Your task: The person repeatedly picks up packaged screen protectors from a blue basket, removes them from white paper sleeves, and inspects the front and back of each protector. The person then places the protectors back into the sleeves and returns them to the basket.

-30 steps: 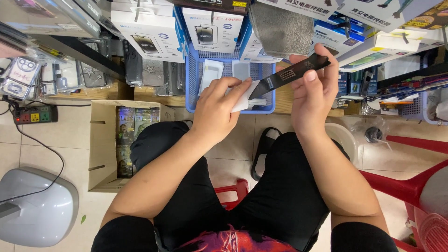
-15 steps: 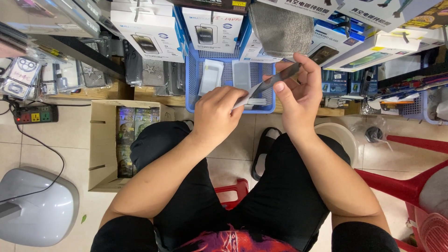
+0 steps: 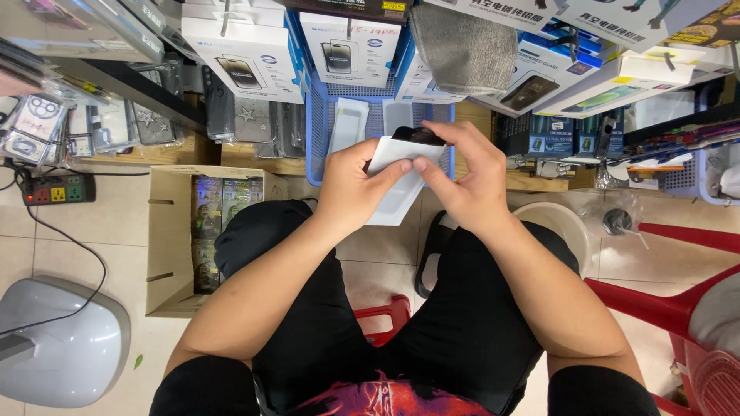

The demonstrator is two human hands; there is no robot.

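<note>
A white paper sleeve point(image 3: 397, 185) is held in front of the knees, gripped along its left edge by the left hand point(image 3: 351, 189), whose thumb lies across its face. A dark, glossy flat sheet point(image 3: 418, 135), apparently a screen protector, is seen sticking out of the sleeve's upper end, where it is pinched by the fingertips point(image 3: 420, 164) of the right hand point(image 3: 466, 181). Both hands are closed on these two things, and how far the sheet sits inside the sleeve cannot be told. Just beyond the hands a blue plastic basket point(image 3: 316, 146) is seen, with pale flat packets standing in it. White boxed phone accessories point(image 3: 243, 50) are hung above it, and a grey cloth point(image 3: 462, 46) is draped to the right. An open cardboard box point(image 3: 173, 239) of packets is set on the floor at the left, near a power strip point(image 3: 54, 189). A red stool point(image 3: 385, 316) shows between the legs.
</note>
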